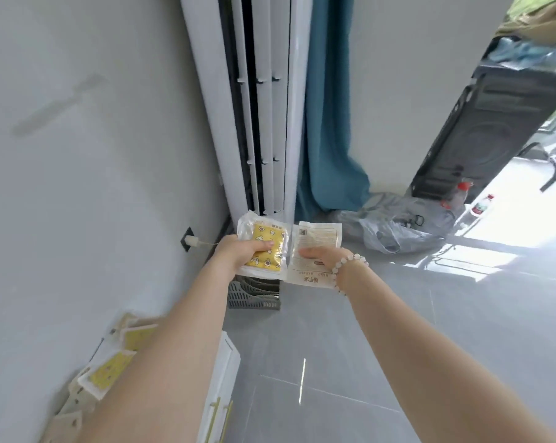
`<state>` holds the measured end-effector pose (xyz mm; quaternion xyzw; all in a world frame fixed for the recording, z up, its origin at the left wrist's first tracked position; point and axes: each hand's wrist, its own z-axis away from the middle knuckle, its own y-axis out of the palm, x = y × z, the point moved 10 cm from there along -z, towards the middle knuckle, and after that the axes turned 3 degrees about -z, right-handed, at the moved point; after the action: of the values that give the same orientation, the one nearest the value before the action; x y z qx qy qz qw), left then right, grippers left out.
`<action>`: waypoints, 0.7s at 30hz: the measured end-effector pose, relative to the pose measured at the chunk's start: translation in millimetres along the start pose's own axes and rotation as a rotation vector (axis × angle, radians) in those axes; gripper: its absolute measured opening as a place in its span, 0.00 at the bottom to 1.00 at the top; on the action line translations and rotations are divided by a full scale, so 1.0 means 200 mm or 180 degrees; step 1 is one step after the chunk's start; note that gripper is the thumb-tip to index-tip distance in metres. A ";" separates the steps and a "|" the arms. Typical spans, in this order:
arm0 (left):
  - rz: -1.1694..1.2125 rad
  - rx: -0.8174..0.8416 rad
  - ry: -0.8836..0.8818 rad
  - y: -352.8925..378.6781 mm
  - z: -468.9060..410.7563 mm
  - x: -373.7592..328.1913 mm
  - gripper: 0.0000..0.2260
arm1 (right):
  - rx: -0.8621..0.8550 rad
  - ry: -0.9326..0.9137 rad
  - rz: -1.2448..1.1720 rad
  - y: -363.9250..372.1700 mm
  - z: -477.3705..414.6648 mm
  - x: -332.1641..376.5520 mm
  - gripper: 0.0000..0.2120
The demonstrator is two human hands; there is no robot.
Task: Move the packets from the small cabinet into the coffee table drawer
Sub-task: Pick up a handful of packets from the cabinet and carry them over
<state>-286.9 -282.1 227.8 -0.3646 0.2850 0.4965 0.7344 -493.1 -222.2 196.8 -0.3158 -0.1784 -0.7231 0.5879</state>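
Out in front of the head camera, both bare arms are reaching forward at about the same height, each hand holding 1 packet in the air above the grey tiled floor [334, 362]. The left hand [238, 254] is gripping a clear plastic packet with a yellow patterned pad inside [268, 251], its thumb pressing across the yellow face and its fingers curling underneath. The right hand [321, 255], wearing a pale beaded bracelet [350, 263] at the wrist, is pinching a flat white printed packet [316, 241], with the thumb lying on the front and the fingers hidden behind it. The 2 packets are sitting side by side, their inner edges meeting or nearly so; which one I cannot tell. Down at the lower left, a loose pile of more pale and yellow packets [108, 374] is lying on top of the small white cabinet with 2 gold bar handles [220, 378], against the grey wall and partly covered by the left forearm. Beyond the hands, a grey slotted plastic basket [254, 297] is resting on the floor at the foot of a tall white standing air conditioner [264, 107], with a teal curtain [328, 123] hanging just beside it. Further right, a crumpled grey plastic bag [395, 227] is lying near a black appliance [481, 129].
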 end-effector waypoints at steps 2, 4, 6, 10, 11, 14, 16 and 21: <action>-0.0077 0.0153 0.0017 0.19 0.01 -0.04 0.15 | -0.0143 0.0080 -0.0151 -0.20 -0.06 -0.07 0.41; -0.0202 0.0313 0.0027 0.39 0.02 -0.08 0.18 | -0.0231 0.0073 -0.0342 -0.41 -0.17 -0.15 0.45; -0.0274 0.0464 0.0051 0.58 0.05 -0.13 0.19 | -0.0276 0.0092 -0.0455 -0.60 -0.21 -0.22 0.48; -0.0387 0.0716 0.0123 0.96 0.13 -0.23 0.18 | -0.0400 0.0106 -0.0731 -0.94 -0.12 -0.29 0.47; -0.0402 0.0772 0.0154 1.05 0.15 -0.25 0.16 | -0.0432 0.0103 -0.0801 -1.02 -0.09 -0.31 0.46; -0.0450 0.0883 0.0273 1.32 0.23 -0.33 0.14 | -0.0536 0.0069 -0.0925 -1.27 -0.01 -0.37 0.44; -0.0510 0.0997 0.0367 1.51 0.29 -0.38 0.16 | -0.0603 0.0048 -0.1017 -1.43 0.07 -0.40 0.36; -0.0754 0.1310 0.0601 1.97 0.46 -0.49 0.17 | -0.0898 -0.0040 -0.1429 -1.85 0.21 -0.54 0.31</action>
<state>-684.0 -163.8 257.0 -0.2830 0.4027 0.3023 0.8163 -826.2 -25.7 198.5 -0.3516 -0.1450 -0.8511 0.3618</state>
